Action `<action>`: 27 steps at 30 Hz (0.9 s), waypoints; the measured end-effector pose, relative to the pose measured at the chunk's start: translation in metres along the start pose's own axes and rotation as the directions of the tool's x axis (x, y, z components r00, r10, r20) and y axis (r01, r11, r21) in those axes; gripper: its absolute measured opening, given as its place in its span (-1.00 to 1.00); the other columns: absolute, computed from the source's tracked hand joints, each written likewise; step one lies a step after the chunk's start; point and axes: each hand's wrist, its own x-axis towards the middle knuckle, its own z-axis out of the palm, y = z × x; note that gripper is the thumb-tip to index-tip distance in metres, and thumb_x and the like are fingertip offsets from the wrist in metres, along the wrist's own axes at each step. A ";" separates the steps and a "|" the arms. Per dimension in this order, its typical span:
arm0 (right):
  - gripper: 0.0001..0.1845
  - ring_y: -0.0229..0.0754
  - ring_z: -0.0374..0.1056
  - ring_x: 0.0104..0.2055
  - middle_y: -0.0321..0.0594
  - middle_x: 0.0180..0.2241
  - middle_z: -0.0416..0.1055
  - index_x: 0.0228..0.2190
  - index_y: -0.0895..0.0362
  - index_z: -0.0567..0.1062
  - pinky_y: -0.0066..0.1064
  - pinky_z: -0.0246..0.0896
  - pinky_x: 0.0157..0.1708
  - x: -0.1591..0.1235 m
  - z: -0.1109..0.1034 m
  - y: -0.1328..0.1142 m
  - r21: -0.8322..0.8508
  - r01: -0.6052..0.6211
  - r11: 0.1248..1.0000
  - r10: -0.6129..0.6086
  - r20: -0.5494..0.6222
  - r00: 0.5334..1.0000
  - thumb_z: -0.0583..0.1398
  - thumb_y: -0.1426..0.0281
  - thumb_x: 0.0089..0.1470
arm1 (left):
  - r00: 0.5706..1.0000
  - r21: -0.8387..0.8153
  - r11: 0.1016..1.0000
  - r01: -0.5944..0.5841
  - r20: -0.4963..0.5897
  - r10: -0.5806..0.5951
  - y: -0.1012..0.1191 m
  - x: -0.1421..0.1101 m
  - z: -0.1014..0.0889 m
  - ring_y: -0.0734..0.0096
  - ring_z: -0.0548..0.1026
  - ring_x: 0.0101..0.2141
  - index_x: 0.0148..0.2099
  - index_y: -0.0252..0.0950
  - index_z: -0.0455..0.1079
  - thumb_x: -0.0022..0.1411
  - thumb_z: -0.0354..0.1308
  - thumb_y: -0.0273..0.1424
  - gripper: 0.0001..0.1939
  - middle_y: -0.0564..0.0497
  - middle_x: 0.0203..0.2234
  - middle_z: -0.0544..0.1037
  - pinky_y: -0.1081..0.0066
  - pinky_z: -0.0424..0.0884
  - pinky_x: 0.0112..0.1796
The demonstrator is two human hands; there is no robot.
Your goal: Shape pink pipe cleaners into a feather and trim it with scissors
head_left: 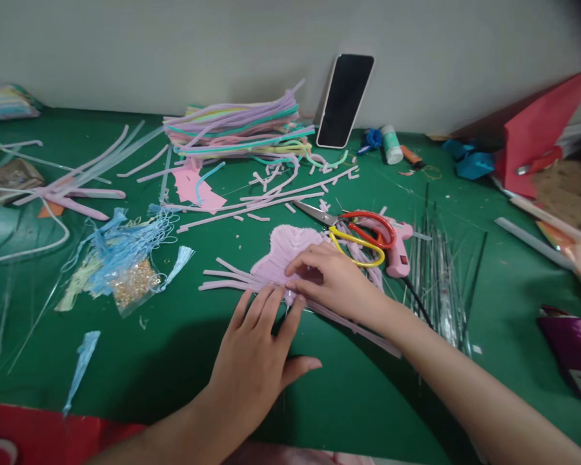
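A lilac fan-shaped piece made of pipe cleaners (281, 248) lies flat on the green table, with loose lilac pipe-cleaner ends (227, 279) sticking out to its left and others running to the lower right. My left hand (261, 349) rests with fingers stretched and thumb apart, its fingertips touching the lower edge of the piece. Over the right part of the piece is my right hand (336, 278), thumb and index finger pinched on its lower middle. The exact strand between them is partly hidden by the fingers. Just beyond lie scissors (356, 236) with red and yellow handles.
A pink glue gun (397, 248) lies right of the scissors, near a bunch of clear sticks (440, 284). Behind are a pipe-cleaner bundle (237, 126) and a leaning phone (346, 100). Blue tassels (126, 248) and a bag of gold beads (134, 287) lie left.
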 end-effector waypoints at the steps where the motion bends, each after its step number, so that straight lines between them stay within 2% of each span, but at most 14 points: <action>1: -0.91 -0.20 0.31 -0.31 -0.25 -0.40 0.44 -0.32 0.10 0.54 -0.34 0.15 -0.26 0.000 -0.001 0.000 0.001 -0.003 1.000 0.003 0.006 1.000 0.26 0.36 0.10 | 1.000 0.004 1.000 0.004 -0.004 -0.004 0.000 0.000 -0.001 -0.01 0.32 0.14 0.20 -0.34 0.30 0.24 -0.04 0.10 -0.29 -0.28 0.12 0.39 -0.05 0.20 0.13; 6: -0.89 -0.18 0.35 -0.22 -0.24 -0.31 0.49 -0.26 0.07 0.53 -0.31 0.18 -0.17 -0.006 -0.005 -0.004 0.027 -0.012 1.000 0.012 0.013 1.000 0.23 0.37 0.14 | 0.999 -0.005 1.000 0.018 -0.031 -0.018 0.005 -0.003 -0.008 0.05 0.33 0.14 0.17 -0.38 0.32 0.29 -0.09 0.07 -0.32 -0.23 0.11 0.42 0.01 0.14 0.17; 12: -0.88 -0.16 0.37 -0.21 -0.23 -0.31 0.49 -0.25 0.06 0.53 -0.30 0.21 -0.20 -0.012 -0.007 -0.005 0.003 -0.033 0.999 0.033 0.005 0.999 0.22 0.38 0.14 | 0.993 0.009 0.997 0.081 -0.084 -0.080 0.002 -0.003 -0.006 -0.11 0.28 0.14 0.13 -0.37 0.38 0.29 -0.03 0.02 -0.38 -0.35 0.10 0.37 -0.12 0.20 0.11; 17: -0.85 -0.18 0.33 -0.24 -0.24 -0.32 0.46 -0.24 0.08 0.53 -0.31 0.20 -0.21 -0.010 -0.004 -0.002 -0.021 -0.034 0.999 0.035 0.026 0.999 0.26 0.39 0.08 | 0.993 0.006 0.998 0.070 -0.097 -0.069 -0.002 -0.002 -0.005 -0.14 0.29 0.14 0.11 -0.38 0.40 0.29 -0.01 0.00 -0.41 -0.36 0.09 0.38 -0.14 0.21 0.10; 24: -0.86 -0.18 0.31 -0.27 -0.25 -0.36 0.44 -0.28 0.09 0.53 -0.33 0.17 -0.22 -0.007 0.001 0.000 -0.022 -0.036 0.999 0.036 0.010 0.999 0.29 0.42 0.04 | 0.997 -0.027 1.000 0.009 -0.076 -0.011 -0.004 -0.005 0.000 0.07 0.33 0.15 0.18 -0.40 0.30 0.34 -0.09 -0.01 -0.38 -0.25 0.12 0.42 0.00 0.12 0.19; 27: -0.88 -0.18 0.33 -0.28 -0.26 -0.37 0.46 -0.29 0.09 0.53 -0.31 0.18 -0.21 -0.006 0.000 -0.002 -0.017 -0.051 0.999 0.052 0.015 0.999 0.29 0.42 0.05 | 0.998 -0.007 1.000 0.003 -0.068 -0.004 -0.004 -0.007 0.004 0.08 0.32 0.17 0.21 -0.41 0.25 0.32 -0.11 0.03 -0.32 -0.26 0.15 0.40 0.01 0.10 0.20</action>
